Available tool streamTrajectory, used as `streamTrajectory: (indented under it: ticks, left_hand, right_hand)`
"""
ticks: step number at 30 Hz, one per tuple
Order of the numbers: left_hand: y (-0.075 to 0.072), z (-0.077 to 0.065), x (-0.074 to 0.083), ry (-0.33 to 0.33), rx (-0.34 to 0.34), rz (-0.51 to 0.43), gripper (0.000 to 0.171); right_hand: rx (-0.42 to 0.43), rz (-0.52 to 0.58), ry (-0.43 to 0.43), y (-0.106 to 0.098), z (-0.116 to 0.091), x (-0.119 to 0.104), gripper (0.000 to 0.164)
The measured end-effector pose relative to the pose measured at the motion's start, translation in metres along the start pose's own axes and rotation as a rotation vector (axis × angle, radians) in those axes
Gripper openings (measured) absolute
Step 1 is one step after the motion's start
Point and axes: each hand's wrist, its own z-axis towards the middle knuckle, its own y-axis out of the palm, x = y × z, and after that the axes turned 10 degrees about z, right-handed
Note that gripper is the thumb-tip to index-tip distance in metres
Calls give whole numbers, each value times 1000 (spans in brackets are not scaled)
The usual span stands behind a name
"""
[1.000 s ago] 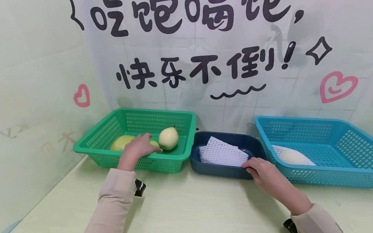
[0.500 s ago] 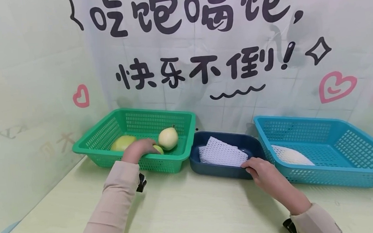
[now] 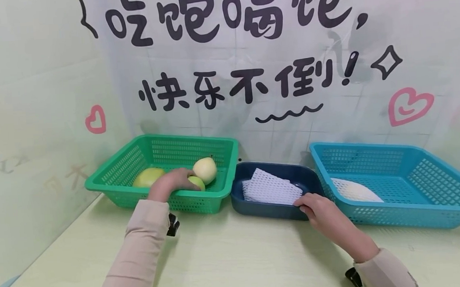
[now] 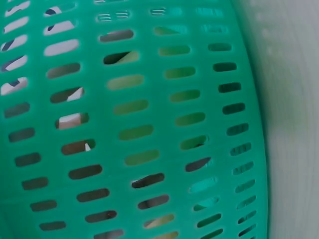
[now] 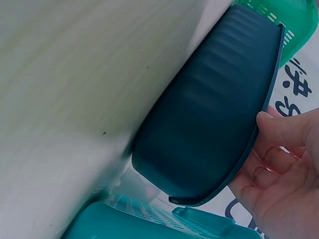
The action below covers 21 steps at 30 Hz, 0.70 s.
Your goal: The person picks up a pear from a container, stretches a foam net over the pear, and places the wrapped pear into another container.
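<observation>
In the head view my left hand (image 3: 177,180) reaches over the front rim of the green basket (image 3: 232,174) and grips a green apple (image 3: 197,182), with fingers curled over it. A pale yellow pear (image 3: 205,170) lies right beside the apple. Left of the hand is a larger yellow-green fruit (image 3: 148,177). The basket's slotted wall (image 4: 149,109) fills the left wrist view, with green fruit showing through. My right hand (image 5: 284,164) pinches the rim of the navy-blue tray (image 5: 204,104), thumb outside. White foam net sleeves (image 3: 272,188) lie in that tray.
A blue basket (image 3: 412,211) stands at the right with a white, net-like rounded thing (image 3: 355,190) inside. All three containers sit along the back of the pale table (image 3: 237,257), against a wall sheet (image 3: 253,133) with printed lettering.
My left hand has lowered into the green basket and closed round the green apple, which has shifted slightly toward the pear. The right hand stays at the tray's rim. The head view has swung slightly.
</observation>
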Motion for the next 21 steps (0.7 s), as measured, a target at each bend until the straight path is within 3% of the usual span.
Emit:
streamTrajectory:
  ticks: [4,13,21]
  left_hand:
    - [-5,-14,10,-9,93,-50,65]
    - [-1,-8,6,11,358,-100,59]
    - [-1,-17,8,29,464,-230,59]
  right_hand:
    - [5,2,1,0,0,-1,17]
    - [8,5,6,0,0,-1,17]
    - [8,12,9,-1,0,-2,17]
